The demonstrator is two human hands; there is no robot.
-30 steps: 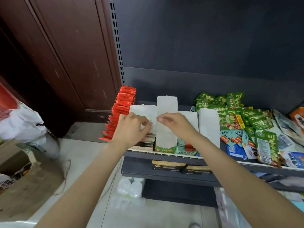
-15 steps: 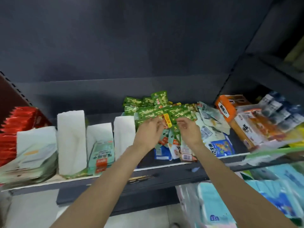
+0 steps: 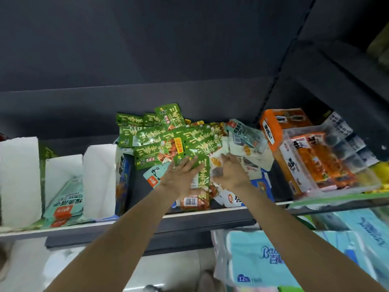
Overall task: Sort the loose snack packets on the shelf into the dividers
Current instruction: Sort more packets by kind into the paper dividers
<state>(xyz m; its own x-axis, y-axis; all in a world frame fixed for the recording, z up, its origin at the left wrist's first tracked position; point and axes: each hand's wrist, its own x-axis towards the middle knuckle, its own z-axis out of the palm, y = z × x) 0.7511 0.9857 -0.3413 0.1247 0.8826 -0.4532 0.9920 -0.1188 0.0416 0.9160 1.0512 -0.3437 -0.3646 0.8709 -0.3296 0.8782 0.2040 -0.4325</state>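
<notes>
A loose heap of green snack packets (image 3: 166,140) lies mid-shelf, mixed with pale teal and white packets (image 3: 246,135) on its right. My left hand (image 3: 181,175) rests with straight fingers on a long green packet (image 3: 203,173) at the heap's front. Just right of it, my right hand (image 3: 230,173) lies on white-and-orange packets, fingertips at the green packet's edge. White dividers (image 3: 100,175) stand on the left part of the shelf. One slot between them holds teal packets (image 3: 63,203), and a dark blue packet (image 3: 122,175) leans against the rightmost divider.
An orange box (image 3: 282,127) and a clear tray of orange packs (image 3: 320,161) fill the shelf's right end. The shelf's front edge (image 3: 126,222) runs below my forearms. Blue tissue packs (image 3: 263,260) sit lower right. A dark back panel closes the rear.
My view swung right from the dividers to the loose heap. Both hands left the dividers, reached into the heap and now lie flatter at its front.
</notes>
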